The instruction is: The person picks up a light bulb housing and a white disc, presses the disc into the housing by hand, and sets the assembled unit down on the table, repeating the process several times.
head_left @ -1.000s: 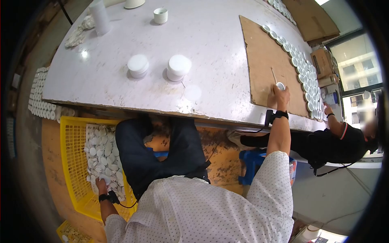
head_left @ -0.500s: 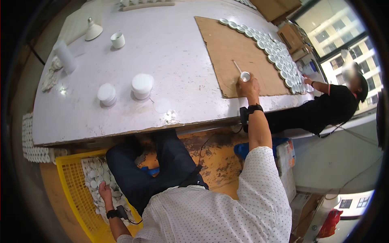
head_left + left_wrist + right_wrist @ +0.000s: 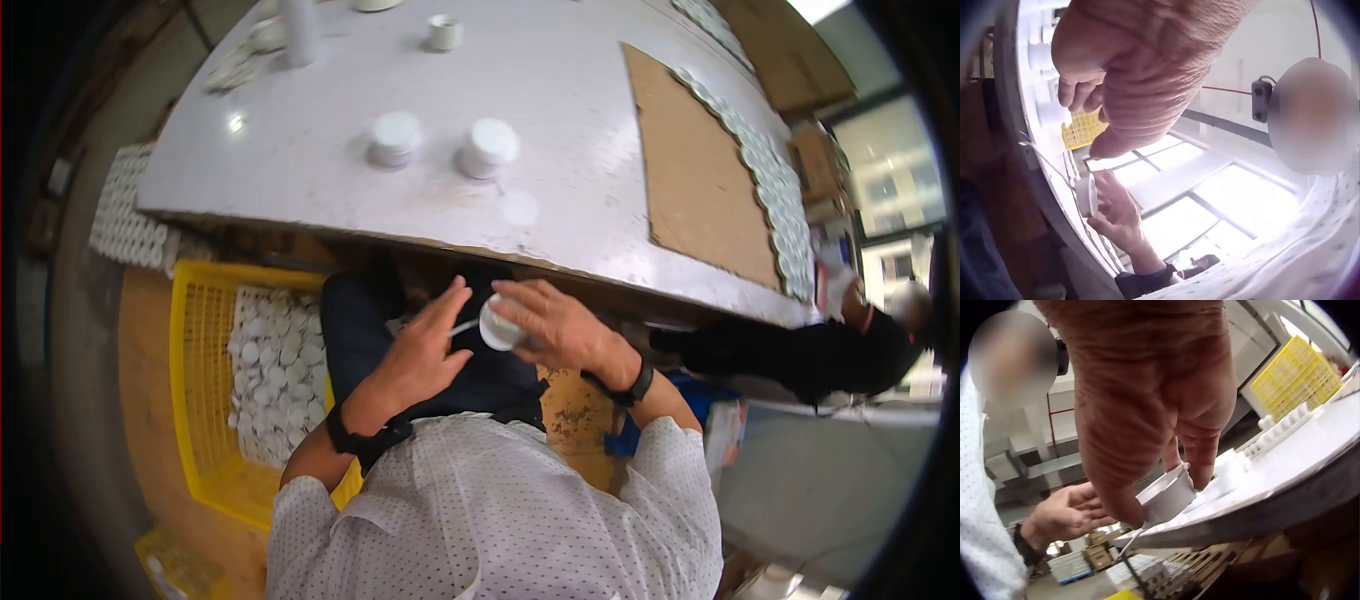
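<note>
My right hand (image 3: 565, 330) grips a shallow round white cap (image 3: 1172, 499) by its sides, in front of the body near the table edge. A thin white stick (image 3: 1050, 161) juts out from beside the cap towards the left. Facing it, my left hand (image 3: 420, 350) is raised with fingers extended and thumb apart. No object shows in that hand, and a small gap separates it from the cap in the head view. Below the left arm stands a yellow basket (image 3: 195, 400) holding many loose white discs (image 3: 280, 370).
On the white table (image 3: 330, 185) stand two white jars, one of them a lidded jar (image 3: 490, 148), and a small cup (image 3: 444, 33). A cardboard sheet (image 3: 695, 190) lies to the right, bordered by rows of white caps (image 3: 765, 180). Another person (image 3: 840, 345) sits at the far right.
The right hand has carried the cap and stick from over the cardboard back to the lap. The left hand has come up from the yellow basket to face it.
</note>
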A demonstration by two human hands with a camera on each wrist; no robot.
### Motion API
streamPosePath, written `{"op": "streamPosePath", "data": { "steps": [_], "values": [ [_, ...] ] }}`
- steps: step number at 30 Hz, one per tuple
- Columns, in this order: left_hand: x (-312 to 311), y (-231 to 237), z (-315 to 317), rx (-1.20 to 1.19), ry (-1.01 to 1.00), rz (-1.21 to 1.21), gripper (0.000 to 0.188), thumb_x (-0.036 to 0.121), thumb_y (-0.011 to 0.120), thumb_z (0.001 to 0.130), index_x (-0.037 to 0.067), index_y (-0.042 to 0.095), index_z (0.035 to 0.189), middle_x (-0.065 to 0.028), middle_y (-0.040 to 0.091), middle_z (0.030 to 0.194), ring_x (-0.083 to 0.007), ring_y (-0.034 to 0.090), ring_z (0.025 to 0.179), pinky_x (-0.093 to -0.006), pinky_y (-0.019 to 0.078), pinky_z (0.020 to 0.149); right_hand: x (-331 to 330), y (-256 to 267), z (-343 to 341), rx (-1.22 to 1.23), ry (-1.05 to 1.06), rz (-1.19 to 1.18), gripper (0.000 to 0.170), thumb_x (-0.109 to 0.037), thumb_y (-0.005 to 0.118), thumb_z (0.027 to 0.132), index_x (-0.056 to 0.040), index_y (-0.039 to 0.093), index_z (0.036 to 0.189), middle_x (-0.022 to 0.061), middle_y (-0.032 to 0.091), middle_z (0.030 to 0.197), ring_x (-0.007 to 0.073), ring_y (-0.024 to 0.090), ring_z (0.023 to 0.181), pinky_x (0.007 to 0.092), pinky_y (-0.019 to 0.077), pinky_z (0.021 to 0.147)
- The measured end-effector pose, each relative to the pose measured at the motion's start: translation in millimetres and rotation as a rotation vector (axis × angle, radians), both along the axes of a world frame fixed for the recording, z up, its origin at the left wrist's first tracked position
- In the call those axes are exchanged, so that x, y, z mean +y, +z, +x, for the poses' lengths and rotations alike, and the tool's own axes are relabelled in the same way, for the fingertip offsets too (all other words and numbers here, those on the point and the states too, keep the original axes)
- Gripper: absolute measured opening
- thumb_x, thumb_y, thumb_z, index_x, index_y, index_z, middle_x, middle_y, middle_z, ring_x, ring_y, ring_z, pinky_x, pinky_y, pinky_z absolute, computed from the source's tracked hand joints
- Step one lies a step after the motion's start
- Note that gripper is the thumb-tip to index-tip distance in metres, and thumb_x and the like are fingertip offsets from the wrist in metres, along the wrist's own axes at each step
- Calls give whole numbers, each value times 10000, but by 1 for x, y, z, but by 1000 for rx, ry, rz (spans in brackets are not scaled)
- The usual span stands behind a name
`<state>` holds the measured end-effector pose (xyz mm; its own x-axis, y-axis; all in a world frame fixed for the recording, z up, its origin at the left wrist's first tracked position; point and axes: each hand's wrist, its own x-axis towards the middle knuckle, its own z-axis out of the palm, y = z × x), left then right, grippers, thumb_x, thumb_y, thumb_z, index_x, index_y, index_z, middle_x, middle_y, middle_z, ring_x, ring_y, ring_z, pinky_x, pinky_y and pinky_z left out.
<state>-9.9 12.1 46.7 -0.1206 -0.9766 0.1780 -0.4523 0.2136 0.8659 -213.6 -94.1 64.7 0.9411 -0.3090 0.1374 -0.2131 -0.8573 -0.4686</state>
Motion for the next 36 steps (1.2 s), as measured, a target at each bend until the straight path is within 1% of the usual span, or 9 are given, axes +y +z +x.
{"op": "streamPosePath", "data": {
  "steps": [4,8,10,14,16,23,29,31,36],
  "values": [
    [9,-23,3,317,11,322,758,-1,695,682,51,288,1319,-189,466,1230,-256,525,1078,-315,462,857,15,-7,30,-52,153,39,741,-106,724,593,-131,400,1259,158,399,1249,326,477,1033,357,482,813],
    [21,-29,11,464,125,280,733,-31,675,688,66,310,1316,-121,521,1167,-195,547,1028,-293,464,851,12,0,53,-70,155,96,701,-100,726,604,-103,425,1238,159,412,1233,330,483,1029,365,482,814],
    [24,-30,19,407,150,288,711,-46,668,676,44,337,1298,-100,525,1155,-175,538,1033,-285,447,870,-11,9,62,-205,30,42,591,-99,729,622,-62,495,1163,163,478,1160,290,517,975,337,480,777],
    [33,-50,23,542,224,272,677,-38,675,664,6,367,1265,-97,537,1141,-171,525,1053,-288,422,901,-105,-14,74,-463,-785,248,454,-232,733,682,-4,563,1036,95,583,806,169,552,719,280,459,634],
    [34,-53,24,534,238,264,667,-31,679,663,-4,374,1256,-97,539,1139,-172,521,1060,-291,416,909,-140,-14,80,-452,-940,247,478,-297,727,691,39,571,993,78,566,728,150,545,672,271,459,609],
    [41,-59,31,523,332,246,618,-4,680,687,20,400,1237,-102,544,1122,-168,536,1033,-282,448,866,-177,-29,91,-264,-954,400,488,-308,719,698,75,566,958,78,560,717,142,525,632,260,450,572],
    [43,-62,33,518,333,247,620,-4,679,685,38,406,1239,-89,547,1123,-164,536,1032,-281,450,860,-183,-37,87,-453,-1024,682,331,-279,710,724,-7,549,822,22,517,670,86,453,536,211,379,461],
    [42,-62,33,494,330,246,621,-6,678,682,40,407,1239,-86,547,1124,-163,535,1034,-282,450,859,-184,-39,85,-618,-970,946,240,-235,670,773,-46,522,769,0,483,627,68,422,500,184,341,428],
    [44,-65,33,526,327,262,634,-13,676,676,20,392,1241,-100,539,1133,-174,532,1041,-291,443,877,-171,-30,74,-771,-924,1116,175,-191,596,834,-42,521,780,-2,484,624,64,441,505,172,356,433]
  ]
}}
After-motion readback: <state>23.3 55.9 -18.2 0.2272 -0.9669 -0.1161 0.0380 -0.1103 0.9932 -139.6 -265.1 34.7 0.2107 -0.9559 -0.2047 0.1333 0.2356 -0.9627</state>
